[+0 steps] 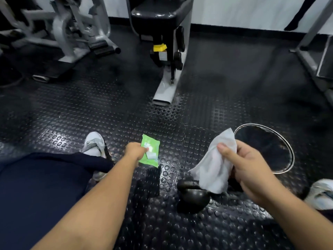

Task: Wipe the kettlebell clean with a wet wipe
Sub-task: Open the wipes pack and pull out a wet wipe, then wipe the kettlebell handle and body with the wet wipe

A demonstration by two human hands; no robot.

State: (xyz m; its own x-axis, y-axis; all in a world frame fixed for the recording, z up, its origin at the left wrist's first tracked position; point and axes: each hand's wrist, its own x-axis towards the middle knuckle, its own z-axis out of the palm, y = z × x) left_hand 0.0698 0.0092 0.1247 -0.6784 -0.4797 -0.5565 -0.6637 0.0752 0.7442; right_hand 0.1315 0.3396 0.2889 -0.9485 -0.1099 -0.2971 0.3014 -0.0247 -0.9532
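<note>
Counting: 1 kettlebell [193, 196], 1 wipe [215, 163], 1 pack [150, 153]

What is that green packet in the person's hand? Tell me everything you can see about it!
The green packet is a small, flat, soft pack that looks like shiny plastic film, bright green with pale markings too blurred to read. A white flap or label sits on its top face. The left hand grips it at its near edge, thumb by the white flap, holding it tilted, close to the studded black rubber floor; whether it touches the floor is unclear. It lies left of the kettlebell.
</note>
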